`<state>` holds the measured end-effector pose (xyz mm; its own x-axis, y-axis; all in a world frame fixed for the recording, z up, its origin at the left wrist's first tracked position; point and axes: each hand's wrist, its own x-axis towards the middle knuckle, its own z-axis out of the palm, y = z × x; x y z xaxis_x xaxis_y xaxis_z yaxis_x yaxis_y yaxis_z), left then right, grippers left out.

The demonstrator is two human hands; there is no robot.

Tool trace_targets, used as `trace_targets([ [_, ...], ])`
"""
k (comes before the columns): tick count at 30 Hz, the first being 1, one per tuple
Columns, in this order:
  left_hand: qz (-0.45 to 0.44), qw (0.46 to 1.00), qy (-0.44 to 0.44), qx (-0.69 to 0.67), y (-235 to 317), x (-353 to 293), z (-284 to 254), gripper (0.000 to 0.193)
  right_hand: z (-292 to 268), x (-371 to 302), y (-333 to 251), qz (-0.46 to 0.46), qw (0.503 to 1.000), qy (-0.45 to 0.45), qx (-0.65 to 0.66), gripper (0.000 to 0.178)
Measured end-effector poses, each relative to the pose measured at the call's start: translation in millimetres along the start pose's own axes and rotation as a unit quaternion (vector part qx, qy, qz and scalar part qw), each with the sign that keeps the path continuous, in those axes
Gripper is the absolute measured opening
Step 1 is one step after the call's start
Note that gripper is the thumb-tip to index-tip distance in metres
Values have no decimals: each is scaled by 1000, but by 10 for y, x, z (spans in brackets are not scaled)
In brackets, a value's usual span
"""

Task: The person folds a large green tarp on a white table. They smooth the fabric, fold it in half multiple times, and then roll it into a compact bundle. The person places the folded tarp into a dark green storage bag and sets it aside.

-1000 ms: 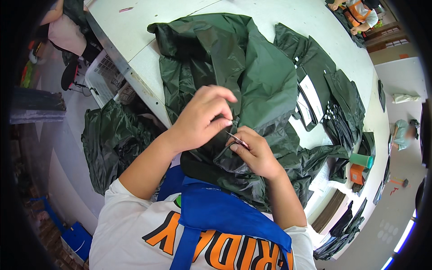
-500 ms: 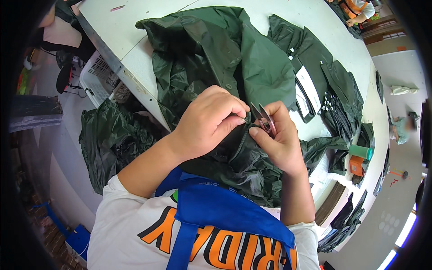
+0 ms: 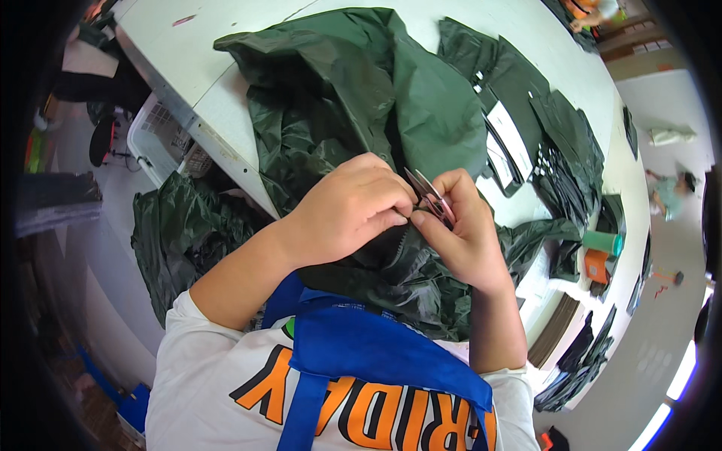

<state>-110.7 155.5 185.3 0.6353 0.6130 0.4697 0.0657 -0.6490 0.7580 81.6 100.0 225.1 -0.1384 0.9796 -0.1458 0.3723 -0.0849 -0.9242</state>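
A dark green waterproof garment [image 3: 444, 113] with a hood-like bulge and crumpled folds lies across the table edge and my lap. My left hand [image 3: 350, 207] pinches the garment's edge near the top of a zipper [image 3: 402, 244]. My right hand [image 3: 462, 233] is closed around small thread snips [image 3: 438, 197], their pointed blades up and to the left, pinkish at the grip. The right thumb tip also meets the fabric edge beside the left fingertips. Exactly what lies between the fingertips is hidden.
On the white table [image 3: 210, 56], more dark green garments [image 3: 568, 143] with white tags lie to the right, past a white paper sheet [image 3: 510, 139]. A green spool [image 3: 603, 242] stands by an orange box [image 3: 596, 265]. White basket [image 3: 154, 135] below the left edge; people work farther off.
My hands have come closer together at the zipper's top edge. The snips have tilted further left, toward my left fingertips. The whole view has shifted slightly.
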Motion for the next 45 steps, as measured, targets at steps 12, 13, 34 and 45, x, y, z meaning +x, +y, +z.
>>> trace_targets([
  [12,-68,968,-138,198,119,216,83,48,-234,-279,627,-124,983,130,49,11],
  [13,-63,953,-167,247,64,159,99,43,-401,-388,764,-10,978,197,72,16],
  [34,-289,933,173,-125,-321,589,-681,27,-1596,-2694,2111,325,901,263,-111,35],
  [45,-326,921,150,-150,-662,688,-683,23,-1761,-4364,2053,380,817,121,-417,28],
])
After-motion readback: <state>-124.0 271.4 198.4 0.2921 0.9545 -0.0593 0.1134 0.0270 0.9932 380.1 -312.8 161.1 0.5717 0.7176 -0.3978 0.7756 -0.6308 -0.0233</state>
